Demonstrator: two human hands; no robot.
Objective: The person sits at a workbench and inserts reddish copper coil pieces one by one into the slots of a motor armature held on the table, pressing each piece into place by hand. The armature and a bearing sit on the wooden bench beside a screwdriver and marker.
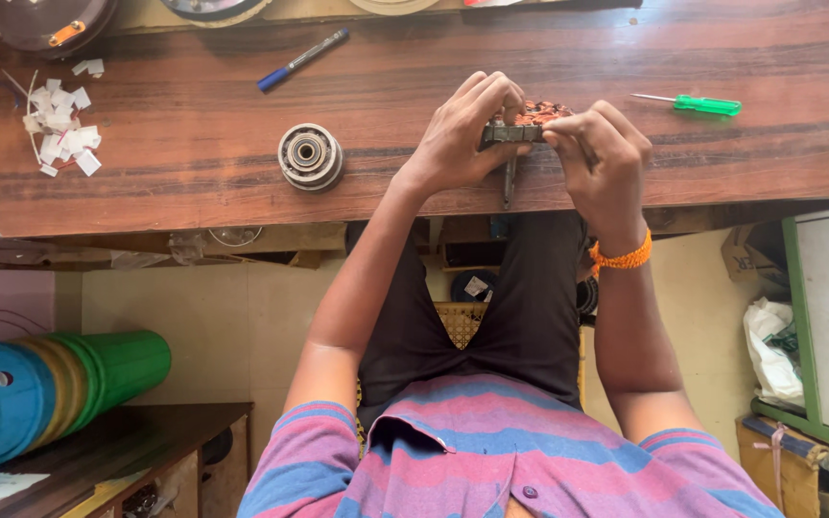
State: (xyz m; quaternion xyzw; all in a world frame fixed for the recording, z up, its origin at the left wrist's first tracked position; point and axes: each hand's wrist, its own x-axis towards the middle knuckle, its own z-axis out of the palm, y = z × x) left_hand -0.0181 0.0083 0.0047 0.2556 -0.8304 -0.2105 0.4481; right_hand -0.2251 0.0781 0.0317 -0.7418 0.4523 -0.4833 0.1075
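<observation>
Striped in pink and blue, the person's shirt filled the foreground. Beyond it, both hands met at the edge of the wooden bench. The left hand curled tight around a small motor stator with copper windings, and the right hand pinched its near side. It looked dense and rigid, though the fine wire seemed easily nicked; the metal core was the safer hold. A bearing hub and a green screwdriver lay apart.

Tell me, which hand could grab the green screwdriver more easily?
Probably the right hand. The green screwdriver lies on the table just beyond it, while the left hand sits on the far side of the copper-wound part that both hands hold.
</observation>
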